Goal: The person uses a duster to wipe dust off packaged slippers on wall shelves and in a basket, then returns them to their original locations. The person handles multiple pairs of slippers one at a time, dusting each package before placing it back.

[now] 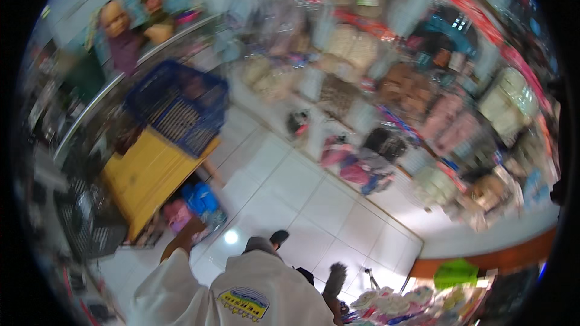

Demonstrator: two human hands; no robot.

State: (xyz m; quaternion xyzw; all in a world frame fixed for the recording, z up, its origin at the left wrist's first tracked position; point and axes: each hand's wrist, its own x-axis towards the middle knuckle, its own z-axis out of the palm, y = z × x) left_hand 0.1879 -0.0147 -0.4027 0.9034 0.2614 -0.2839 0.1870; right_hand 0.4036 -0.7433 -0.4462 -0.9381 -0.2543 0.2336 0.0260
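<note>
My left forearm reaches out from a white sleeve, and my left hand (195,228) is beside pink and blue plastic bags (201,199) under a yellow board or box (152,174). Blur hides the fingers, so whether they grip anything is unclear. At the lower right, next to my white shirt (276,276), my right hand (334,309) shows partly. A grey fluffy duster (336,276) stands up from it, apparently held in it. My shirt front bears a printed emblem.
A blue plastic basket (181,104) rests on the yellow piece. Shelves hold many wrapped goods (349,47). Mannequin heads (115,20) stand behind a metal rail (106,88) at left. White floor tiles (281,181) run between. Piled cloth goods (398,303) lie at lower right.
</note>
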